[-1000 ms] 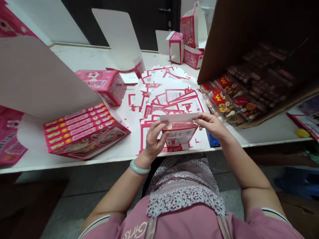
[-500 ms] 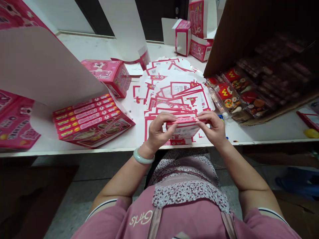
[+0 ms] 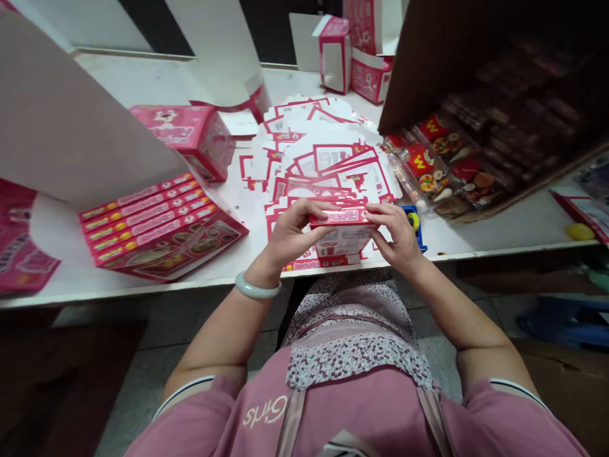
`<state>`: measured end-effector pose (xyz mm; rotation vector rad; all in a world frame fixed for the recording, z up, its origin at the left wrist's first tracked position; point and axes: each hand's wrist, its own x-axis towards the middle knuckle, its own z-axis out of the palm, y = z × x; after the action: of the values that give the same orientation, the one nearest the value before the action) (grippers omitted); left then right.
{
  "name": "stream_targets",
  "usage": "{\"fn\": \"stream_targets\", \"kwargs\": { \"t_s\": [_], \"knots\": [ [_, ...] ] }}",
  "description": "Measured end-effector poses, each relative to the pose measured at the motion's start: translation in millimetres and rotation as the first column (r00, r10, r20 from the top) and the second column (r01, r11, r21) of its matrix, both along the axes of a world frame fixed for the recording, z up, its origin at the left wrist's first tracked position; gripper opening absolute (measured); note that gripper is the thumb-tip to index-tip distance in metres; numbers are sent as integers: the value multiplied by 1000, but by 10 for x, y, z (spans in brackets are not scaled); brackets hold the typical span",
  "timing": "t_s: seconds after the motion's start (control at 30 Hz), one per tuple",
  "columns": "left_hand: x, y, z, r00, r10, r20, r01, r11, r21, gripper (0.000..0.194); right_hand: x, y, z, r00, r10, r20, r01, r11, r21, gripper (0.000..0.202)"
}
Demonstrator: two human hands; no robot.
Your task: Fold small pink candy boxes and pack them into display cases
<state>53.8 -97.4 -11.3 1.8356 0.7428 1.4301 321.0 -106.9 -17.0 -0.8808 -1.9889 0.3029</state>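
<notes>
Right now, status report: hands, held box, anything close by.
Left hand and right hand gripping pink box, one at each end. Printed side up. Flat cartons piled beyond; blue object beside right hand.

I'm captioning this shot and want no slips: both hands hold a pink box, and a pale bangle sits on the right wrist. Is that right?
Not quite. The head view shows the pale bangle on the wrist of the left hand, not the right hand. Both do hold the pink box.
</notes>
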Motion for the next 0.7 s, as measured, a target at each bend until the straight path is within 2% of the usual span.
{"fn": "stream_targets", "kwargs": {
  "t_s": [0.03,0.1,0.13,0.2,0.27,0.3,0.37,0.43,0.53,0.6,0.7],
  "knots": [
    [21,-11,1,999,22,40,-22,1000,-4,22,130,-7,-27,999,-37,-11,36,998,-51,34],
    [66,-48,-17,985,120,127,-122,993,9,25,480,-31,-124,976,-217,-15,211,961,-180,42],
    [96,-66,-36,970,177,165,-181,983,9,27,673,-52,-195,941,-339,22,333,909,-251,41],
    [176,-86,-91,937,277,211,-285,959,6,29,1013,-104,-364,836,-516,186,547,760,-352,33],
    [275,-80,-148,928,312,204,-320,947,9,28,1213,-152,-537,754,-555,351,657,641,-398,28],
    [322,-71,-171,931,313,188,-321,947,14,28,1253,-170,-615,740,-554,382,672,612,-416,27],
    [388,-48,-200,940,308,146,-316,948,33,28,1238,-197,-746,764,-570,303,639,599,-484,27],
    [406,-32,-205,947,303,107,-310,949,52,28,1161,-233,-849,787,-609,104,546,608,-576,32],
    [382,-27,-190,947,313,73,-318,945,79,29,1061,-321,-972,737,-663,-127,440,614,-655,45],
    [367,-31,-179,946,320,59,-324,941,99,30,1037,-382,-1032,704,-696,-142,469,606,-642,44],
    [372,-28,-178,948,313,55,-318,938,140,32,1045,-462,-1052,695,-719,-23,571,570,-590,30]
  ]
}}
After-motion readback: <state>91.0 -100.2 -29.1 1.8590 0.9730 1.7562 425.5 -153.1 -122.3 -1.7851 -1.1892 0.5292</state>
